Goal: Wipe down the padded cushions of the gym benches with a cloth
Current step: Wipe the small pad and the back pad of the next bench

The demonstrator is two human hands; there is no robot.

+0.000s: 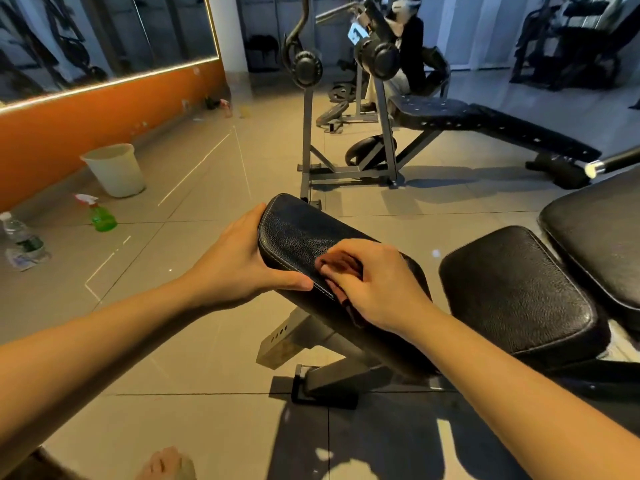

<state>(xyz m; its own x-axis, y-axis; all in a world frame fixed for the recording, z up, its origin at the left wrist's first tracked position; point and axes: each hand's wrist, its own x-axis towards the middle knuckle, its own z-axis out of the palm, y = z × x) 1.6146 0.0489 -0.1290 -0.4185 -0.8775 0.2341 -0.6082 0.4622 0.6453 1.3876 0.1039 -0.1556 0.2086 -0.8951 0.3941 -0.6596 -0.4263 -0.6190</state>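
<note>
A tilted black padded cushion (298,230) of the nearest bench sits in the middle of the view. My left hand (239,261) grips its left edge, thumb along the front seam. My right hand (374,285) presses a reddish-brown cloth (337,268) onto the cushion's lower part, fingers curled over the cloth. To the right lie a second black seat cushion (516,289) and a third pad (602,237) of the same bench.
A green spray bottle (100,214), a white bucket (116,169) and a plastic water bottle (22,237) stand on the tiled floor at left, by the orange wall. Another bench (485,123) with a barbell rack stands behind. My bare foot (166,465) shows at the bottom.
</note>
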